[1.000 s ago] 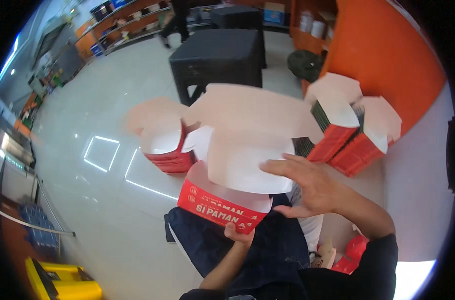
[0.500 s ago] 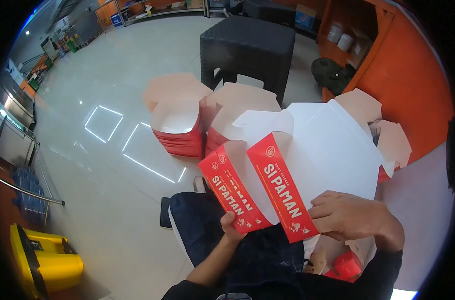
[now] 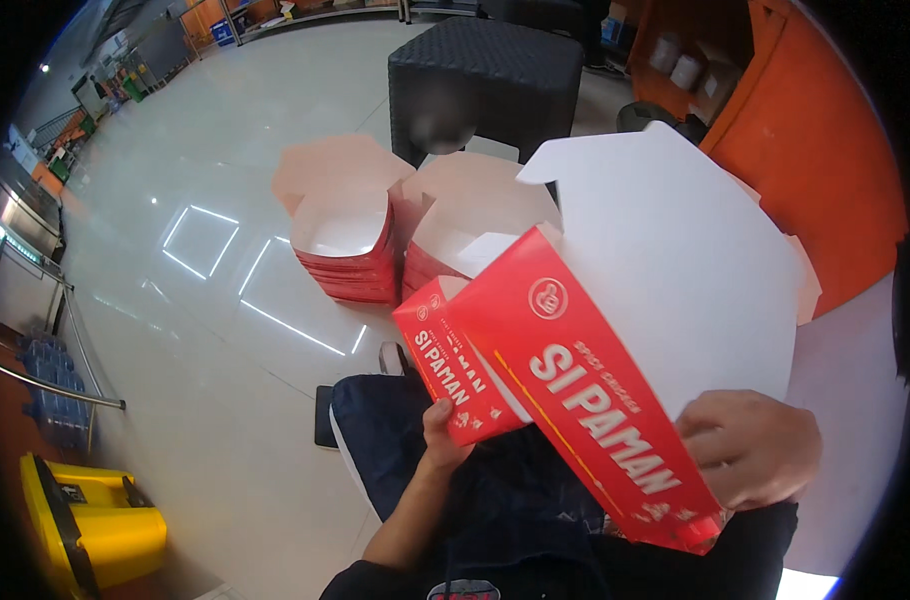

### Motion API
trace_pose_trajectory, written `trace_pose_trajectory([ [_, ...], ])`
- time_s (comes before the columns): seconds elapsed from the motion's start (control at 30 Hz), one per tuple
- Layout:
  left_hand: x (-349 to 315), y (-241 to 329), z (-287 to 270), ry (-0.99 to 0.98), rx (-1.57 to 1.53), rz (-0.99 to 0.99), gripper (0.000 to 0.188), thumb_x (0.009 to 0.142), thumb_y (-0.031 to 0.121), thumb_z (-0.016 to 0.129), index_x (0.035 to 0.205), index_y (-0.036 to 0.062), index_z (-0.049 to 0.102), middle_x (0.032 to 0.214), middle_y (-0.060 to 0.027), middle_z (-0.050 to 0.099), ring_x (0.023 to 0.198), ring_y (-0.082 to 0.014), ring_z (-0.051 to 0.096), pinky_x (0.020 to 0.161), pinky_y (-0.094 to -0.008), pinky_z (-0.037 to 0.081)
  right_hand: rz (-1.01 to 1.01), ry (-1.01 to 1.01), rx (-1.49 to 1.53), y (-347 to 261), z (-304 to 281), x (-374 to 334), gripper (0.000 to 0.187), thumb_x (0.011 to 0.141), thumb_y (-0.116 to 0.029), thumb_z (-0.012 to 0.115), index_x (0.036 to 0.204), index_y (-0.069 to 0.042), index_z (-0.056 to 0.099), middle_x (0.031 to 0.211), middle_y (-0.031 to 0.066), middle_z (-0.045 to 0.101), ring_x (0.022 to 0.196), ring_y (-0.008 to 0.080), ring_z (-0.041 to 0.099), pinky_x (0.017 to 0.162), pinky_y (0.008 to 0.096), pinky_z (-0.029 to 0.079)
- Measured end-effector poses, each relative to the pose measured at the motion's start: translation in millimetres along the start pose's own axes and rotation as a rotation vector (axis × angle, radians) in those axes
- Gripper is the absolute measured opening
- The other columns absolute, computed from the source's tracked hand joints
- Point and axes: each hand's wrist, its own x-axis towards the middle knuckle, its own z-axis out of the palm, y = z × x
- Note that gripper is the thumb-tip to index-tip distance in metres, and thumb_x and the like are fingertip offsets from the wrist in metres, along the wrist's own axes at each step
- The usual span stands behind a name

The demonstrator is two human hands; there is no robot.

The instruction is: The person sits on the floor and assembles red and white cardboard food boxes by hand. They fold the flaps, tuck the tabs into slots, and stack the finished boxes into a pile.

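Between the thumb and hidden fingers of my left hand (image 3: 443,436), one or more red paper food boxes (image 3: 453,372) are pinched by the lower edge. My right hand (image 3: 750,445) is closed on another red paper food box (image 3: 600,395), raised near my view. Its red printed side faces me and its large white inner face (image 3: 685,260) opens away to the upper right. This box overlaps the ones in my left hand. The right fingertips are partly hidden at its far lower edge, and that hand is slightly blurred.
Beyond my hands stand a nested stack of red boxes (image 3: 345,270) and a second stack (image 3: 485,190). Farther off is a black woven stool (image 3: 485,75). An orange cabinet (image 3: 825,170) rises at right; a yellow bin (image 3: 120,535) stands at lower left near a metal rail (image 3: 70,392).
My right hand has lifted its box closer to my view and to the right, away from the boxes in my left hand. My left hand keeps its hold, shifted slightly left.
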Motion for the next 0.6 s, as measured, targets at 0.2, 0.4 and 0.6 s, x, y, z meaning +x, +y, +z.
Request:
trace_pose_trajectory([
  [0.2,-9.2,16.9,23.2,-0.057,-0.096,-0.059,0.079,0.081,0.042,0.069,0.142,0.0003,0.04,0.134,-0.018,0.057,0.12,-0.0304,0.061,0.099,-0.0453,0.053,0.322,-0.223,0.077,45.6,28.7,13.8,0.03,0.096,-0.018,0.064,0.122,-0.005,0.054,0.122,0.0129,0.062,0.11,0.0262,0.056,0.084,0.037,0.053],
  [0.4,-17.9,24.2,43.2,-0.089,0.019,-0.187,0.081,0.079,0.037,0.07,0.145,0.0012,0.037,0.138,-0.0163,0.054,0.123,-0.0302,0.059,0.102,-0.0463,0.051,0.335,0.074,0.106,66.1,54.2,38.7,0.023,0.095,-0.01,0.064,0.114,-0.001,0.055,0.111,0.0163,0.062,0.101,0.0336,0.056,0.086,0.0398,0.049],
  [0.6,-17.3,11.5,68.3,-0.029,0.034,-0.179,0.081,0.082,0.046,0.064,0.146,0.0044,0.037,0.141,-0.0141,0.052,0.129,-0.0291,0.053,0.109,-0.0502,0.04,0.244,0.39,0.268,79.3,74.3,55.5,0.024,0.094,-0.019,0.066,0.111,-0.003,0.057,0.103,0.0171,0.062,0.098,0.0341,0.06,0.084,0.0405,0.048],
])
